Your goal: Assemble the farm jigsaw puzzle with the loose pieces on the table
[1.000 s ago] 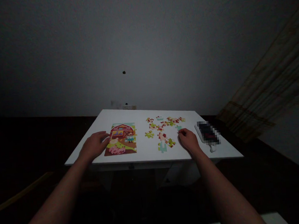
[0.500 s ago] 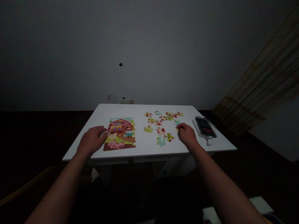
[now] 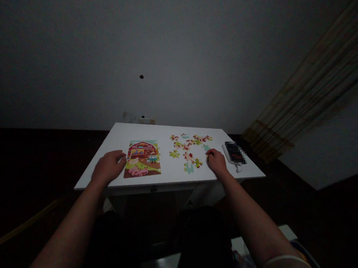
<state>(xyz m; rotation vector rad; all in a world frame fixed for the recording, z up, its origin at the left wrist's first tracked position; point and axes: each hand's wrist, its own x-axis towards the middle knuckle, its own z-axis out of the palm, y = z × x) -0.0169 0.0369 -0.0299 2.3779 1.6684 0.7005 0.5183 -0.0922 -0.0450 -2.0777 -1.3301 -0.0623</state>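
My left hand (image 3: 108,168) rests at the left edge of a partly assembled jigsaw puzzle (image 3: 142,160) showing a red barn, a figure and pink shapes. Its thumb and fingers are apart, with nothing between them. On the right, my right hand (image 3: 217,162) lies on the table with its fingers curled together; whatever they hold, if anything, is too small and dark to make out. Just beyond its fingertips is a light blue puzzle piece (image 3: 205,147). Several loose pieces are scattered between the hands, among them a green one (image 3: 174,154) and a pale blue one (image 3: 188,168).
The white table (image 3: 166,177) stands near a grey wall (image 3: 174,61) with a socket strip (image 3: 146,120). A dark-topped, blurred-out device (image 3: 235,152) with a white edge and strap lies right of my right hand. A curtain (image 3: 298,85) hangs at the right.
The view has shifted a little, so the table and its contents appear slightly further left. Both hands stay in about the same places beside the puzzle and the loose pieces.
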